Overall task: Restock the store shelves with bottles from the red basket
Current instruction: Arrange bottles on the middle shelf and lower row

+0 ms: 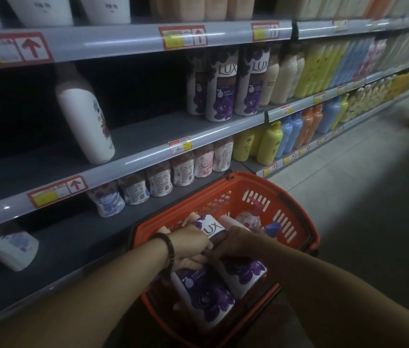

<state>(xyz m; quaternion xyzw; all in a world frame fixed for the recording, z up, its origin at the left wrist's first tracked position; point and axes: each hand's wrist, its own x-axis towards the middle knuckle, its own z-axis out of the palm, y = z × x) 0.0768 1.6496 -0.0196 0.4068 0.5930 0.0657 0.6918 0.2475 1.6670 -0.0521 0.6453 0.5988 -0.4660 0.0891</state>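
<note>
My left grip [191, 247], a bracelet [169, 249] at its wrist, is down in the basket [296, 217], fingers curled round a Lux bottle [204, 300] that lies on its side; my right grip [237, 243] sits close against it, fingers curled over the second Lux bottle [245, 273], which lies just beside the first; I cannot tell which of the two carries the white label showing between the grips; a pink bottle [247, 219] lies at the basket's far end; the basket sits low, just beside the shelving; above it, on the middle shelf [148, 136], shelved Lux bottles [221, 89] stand upright in a row; a white bottle [85, 121] stands well apart to their left.
</note>
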